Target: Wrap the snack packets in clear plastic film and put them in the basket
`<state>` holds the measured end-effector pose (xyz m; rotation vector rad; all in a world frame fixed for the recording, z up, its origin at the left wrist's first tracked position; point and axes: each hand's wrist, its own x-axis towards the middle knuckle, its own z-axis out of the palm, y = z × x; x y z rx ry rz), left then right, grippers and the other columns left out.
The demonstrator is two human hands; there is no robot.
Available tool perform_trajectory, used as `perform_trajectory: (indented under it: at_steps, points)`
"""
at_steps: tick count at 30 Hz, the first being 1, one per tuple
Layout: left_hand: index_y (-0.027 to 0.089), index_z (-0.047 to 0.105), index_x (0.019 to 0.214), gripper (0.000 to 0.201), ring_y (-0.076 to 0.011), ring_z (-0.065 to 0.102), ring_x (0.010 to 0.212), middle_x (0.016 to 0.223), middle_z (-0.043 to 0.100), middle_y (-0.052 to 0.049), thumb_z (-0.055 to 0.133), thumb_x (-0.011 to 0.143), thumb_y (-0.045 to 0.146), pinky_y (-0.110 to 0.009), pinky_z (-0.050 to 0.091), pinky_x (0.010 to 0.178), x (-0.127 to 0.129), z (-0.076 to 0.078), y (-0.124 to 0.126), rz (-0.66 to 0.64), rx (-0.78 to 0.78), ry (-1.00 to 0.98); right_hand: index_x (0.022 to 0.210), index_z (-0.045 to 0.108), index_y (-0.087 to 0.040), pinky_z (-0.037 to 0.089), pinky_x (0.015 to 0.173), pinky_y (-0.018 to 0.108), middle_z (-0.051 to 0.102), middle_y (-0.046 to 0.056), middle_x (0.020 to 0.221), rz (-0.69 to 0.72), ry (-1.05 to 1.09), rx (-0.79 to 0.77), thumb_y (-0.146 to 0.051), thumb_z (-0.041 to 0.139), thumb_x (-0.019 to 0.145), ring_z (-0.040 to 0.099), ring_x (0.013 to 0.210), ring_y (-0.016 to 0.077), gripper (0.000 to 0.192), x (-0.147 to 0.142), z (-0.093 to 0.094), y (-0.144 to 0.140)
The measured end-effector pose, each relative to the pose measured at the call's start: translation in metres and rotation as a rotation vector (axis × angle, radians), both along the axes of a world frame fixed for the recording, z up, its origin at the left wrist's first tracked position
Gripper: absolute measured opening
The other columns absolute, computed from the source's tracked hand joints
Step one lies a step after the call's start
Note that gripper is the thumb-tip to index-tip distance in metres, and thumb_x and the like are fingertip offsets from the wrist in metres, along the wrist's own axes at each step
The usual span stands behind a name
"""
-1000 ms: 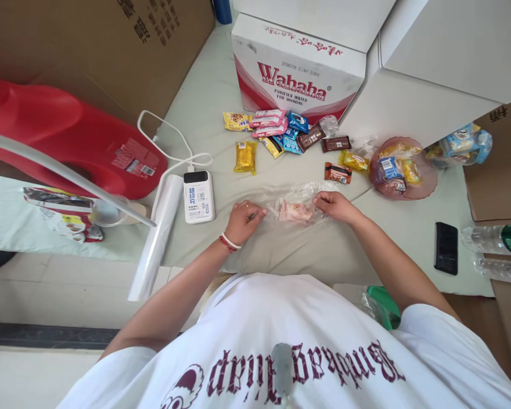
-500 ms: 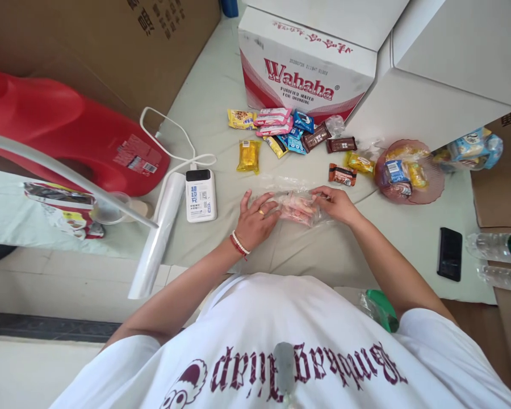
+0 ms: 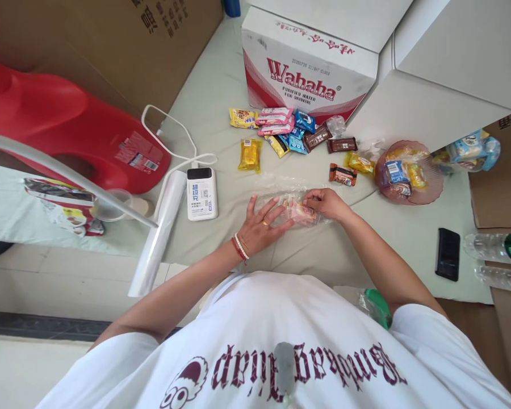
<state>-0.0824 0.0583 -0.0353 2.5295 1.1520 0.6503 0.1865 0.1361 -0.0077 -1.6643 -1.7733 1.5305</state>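
Carton (image 3: 306,71): "Wahaha®", "PURIFIED WATER FOR DRINKING" | power bank (image 3: 202,196): "超级充" | shirt (image 3: 272,318): Gothic lettering, unclear

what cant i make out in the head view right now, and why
All in the head view:
Part of the clear plastic: covered by the left hand.
What the pink item is: blurred under crumpled plastic.
Power bank fine print: too small.
Red jug: cut off by the left edge.
Two bottles: cut off by the right edge.

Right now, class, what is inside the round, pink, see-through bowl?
Inside the pink bowl: a blue plastic packet and yellow plastic packets, among others. Anything beneath them is covered and cannot be seen.
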Motion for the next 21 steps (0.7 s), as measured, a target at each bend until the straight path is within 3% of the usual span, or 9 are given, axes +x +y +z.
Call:
perform_trajectory:
  at_steps: [2, 5, 8, 10, 14, 16, 17, 19, 21]
  points:
    - [0.036, 0.067, 0.113, 0.02, -0.0271, 0.053, 0.142, 0.117, 0.073, -0.002, 0.056, 0.098, 0.028, -0.07, 0.005, 0.127, 0.002, -0.001, 0.0, 0.053, -0.041, -0.035, 0.082, 0.071, -0.017, 0.043, 0.059, 0.024, 0.069, 0.002, 0.07, 0.008, -0.013, 0.013, -0.044, 0.064, 0.079, 0.057, 0.062, 0.0134, 0.028, 0.0, 0.0, -0.001]
    - [0.026, 0.067, 0.098, 0.021, -0.0249, 0.062, 0.126, 0.097, 0.074, -0.004, 0.046, 0.101, 0.029, -0.061, 0.022, 0.125, 0.003, 0.0, 0.018, 0.215, -0.112, -0.189, 0.08, 0.071, -0.016, 0.041, 0.058, 0.023, 0.067, 0.001, 0.067, 0.029, -0.055, 0.025, -0.04, 0.062, 0.08, 0.055, 0.061, 0.013, 0.026, 0.0, 0.002, -0.003]
    - [0.022, 0.061, 0.089, 0.029, -0.022, 0.067, 0.093, 0.086, 0.071, -0.005, 0.041, 0.102, 0.038, -0.045, 0.05, 0.101, 0.002, 0.0, 0.047, 0.423, -0.301, -0.309, 0.079, 0.071, -0.016, 0.038, 0.056, 0.023, 0.066, 0.0, 0.065, 0.037, -0.069, 0.004, -0.039, 0.061, 0.079, 0.053, 0.058, 0.0121, 0.024, -0.004, 0.003, -0.005]
    - [0.022, 0.059, 0.087, 0.027, -0.0212, 0.064, 0.081, 0.081, 0.068, -0.004, 0.044, 0.1, 0.039, -0.039, 0.054, 0.086, 0.0, 0.0, 0.061, 0.56, -0.365, -0.327, 0.076, 0.069, -0.016, 0.036, 0.054, 0.022, 0.064, 0.0, 0.063, 0.028, -0.089, -0.001, -0.038, 0.06, 0.08, 0.051, 0.057, 0.0116, 0.024, -0.008, 0.003, -0.006]
    - [0.019, 0.062, 0.108, 0.026, -0.0306, 0.06, 0.113, 0.113, 0.067, -0.015, 0.053, 0.096, 0.04, -0.05, 0.046, 0.101, -0.003, 0.012, 0.046, 0.775, 0.02, -0.296, 0.07, 0.067, -0.017, 0.033, 0.053, 0.024, 0.059, -0.001, 0.058, 0.011, -0.211, 0.037, -0.034, 0.057, 0.081, 0.048, 0.055, 0.0116, 0.023, -0.015, 0.002, -0.009]
    - [0.019, 0.062, 0.121, 0.032, -0.0347, 0.056, 0.125, 0.126, 0.064, -0.018, 0.054, 0.098, 0.04, -0.056, 0.038, 0.107, 0.003, 0.023, 0.02, 0.715, 0.176, -0.248, 0.069, 0.067, -0.017, 0.033, 0.055, 0.024, 0.058, 0.0, 0.058, 0.012, -0.24, 0.062, -0.033, 0.056, 0.082, 0.048, 0.057, 0.0121, 0.023, -0.016, 0.0, -0.01]
    - [0.021, 0.063, 0.121, 0.03, -0.0348, 0.057, 0.124, 0.124, 0.066, -0.016, 0.052, 0.099, 0.038, -0.057, 0.037, 0.107, 0.009, 0.027, 0.007, 0.598, 0.19, -0.213, 0.068, 0.066, -0.017, 0.033, 0.056, 0.025, 0.058, 0.0, 0.059, 0.013, -0.239, 0.066, -0.034, 0.055, 0.082, 0.048, 0.058, 0.0123, 0.024, -0.017, 0.0, -0.011]
    - [0.028, 0.065, 0.124, 0.03, -0.0311, 0.061, 0.12, 0.119, 0.071, -0.01, 0.048, 0.101, 0.033, -0.053, 0.037, 0.103, 0.024, 0.033, -0.01, 0.242, 0.124, -0.12, 0.069, 0.065, -0.017, 0.034, 0.058, 0.025, 0.059, 0.0, 0.061, 0.002, -0.211, 0.055, -0.037, 0.055, 0.082, 0.05, 0.06, 0.0128, 0.025, -0.018, -0.001, -0.012]
    - [0.029, 0.066, 0.126, 0.033, -0.0277, 0.063, 0.119, 0.123, 0.073, -0.008, 0.043, 0.102, 0.027, -0.049, 0.039, 0.098, 0.042, 0.032, -0.012, 0.093, 0.028, -0.037, 0.072, 0.065, -0.017, 0.036, 0.059, 0.025, 0.06, 0.001, 0.065, -0.024, -0.162, 0.027, -0.04, 0.055, 0.08, 0.051, 0.063, 0.0133, 0.026, -0.018, -0.002, -0.015]
